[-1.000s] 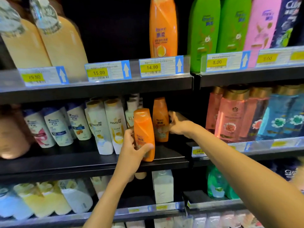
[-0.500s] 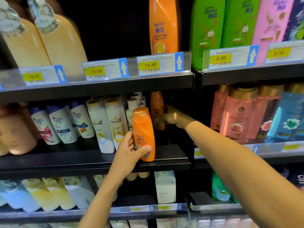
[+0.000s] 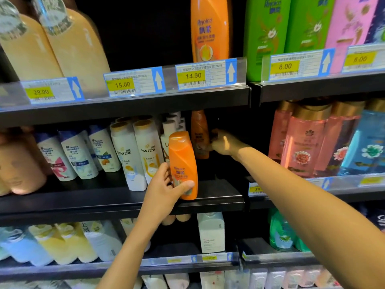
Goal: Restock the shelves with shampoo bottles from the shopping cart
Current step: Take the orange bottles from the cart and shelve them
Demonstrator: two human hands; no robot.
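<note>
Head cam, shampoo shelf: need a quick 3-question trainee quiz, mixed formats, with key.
1. True or false: the left hand grips the front orange bottle with its cap on top.
2. What does the right hand reach? A: a white Pantene bottle. B: the rear orange bottle. C: a pink bottle with a gold cap.
3. Fill in: the price tag just below the tall orange bottle reads ___.
Key: 1 true; 2 B; 3 14.90.
</note>
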